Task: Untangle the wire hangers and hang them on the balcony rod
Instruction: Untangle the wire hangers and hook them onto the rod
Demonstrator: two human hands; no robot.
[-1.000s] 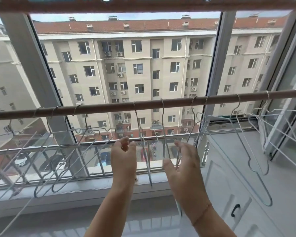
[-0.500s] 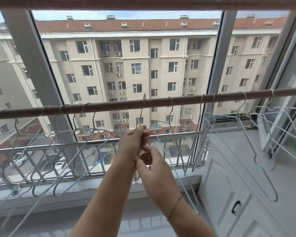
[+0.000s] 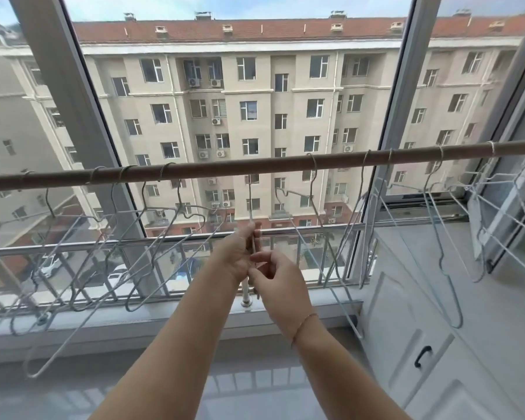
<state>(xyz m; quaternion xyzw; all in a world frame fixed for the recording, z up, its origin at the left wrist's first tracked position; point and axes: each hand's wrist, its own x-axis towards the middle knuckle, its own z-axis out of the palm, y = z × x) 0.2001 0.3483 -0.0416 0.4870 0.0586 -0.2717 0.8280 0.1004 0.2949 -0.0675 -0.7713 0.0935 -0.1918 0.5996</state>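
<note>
A brown balcony rod (image 3: 225, 168) runs across the window. Several white wire hangers (image 3: 152, 225) hang tilted from its left part, and several more hangers (image 3: 437, 237) hang from its right part. Between them, one wire hanger (image 3: 250, 204) is seen edge-on below the rod. My left hand (image 3: 238, 253) grips its wire near the neck. Just below, my right hand (image 3: 276, 283) pinches the lower wire. I cannot tell whether its hook is on the rod.
A metal railing (image 3: 73, 247) and a window sill (image 3: 134, 322) lie behind the hangers. A white cabinet (image 3: 406, 344) with black handles stands at the right, under the hangers there. Grey window posts rise at left and right.
My hands were apart and open around the middle hangers; they have come together on one hanger at the centre and hold it. The view has tilted slightly.
</note>
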